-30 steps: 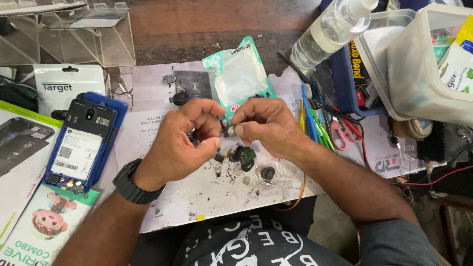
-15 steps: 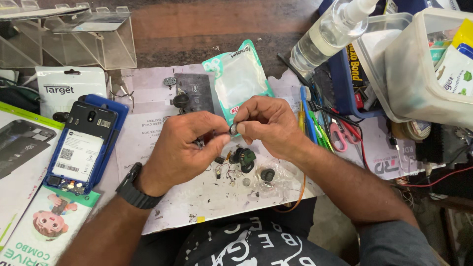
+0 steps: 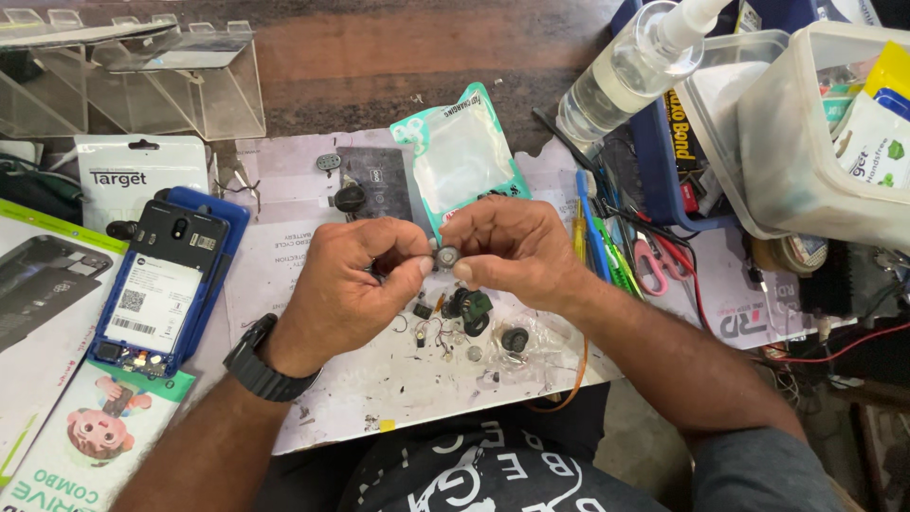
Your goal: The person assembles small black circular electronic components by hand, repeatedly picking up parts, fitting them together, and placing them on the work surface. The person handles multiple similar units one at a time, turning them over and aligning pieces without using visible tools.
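Small round part (image 3: 446,256) pinched between both hands (image 3: 355,284) (image 3: 517,251) above dark earbud piece (image 3: 469,308) — grip firm, fingertips only.

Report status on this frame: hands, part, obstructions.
Left hand and right hand pinch small round silver part between fingertips. Loose black earbud pieces on paper sheet below. Nothing blocking.

A silvery round part (image 3: 446,256), a teal-edged clear packet (image 3: 462,156), a blue-cased phone (image 3: 163,284) with black back, a black wristwatch (image 3: 260,360).
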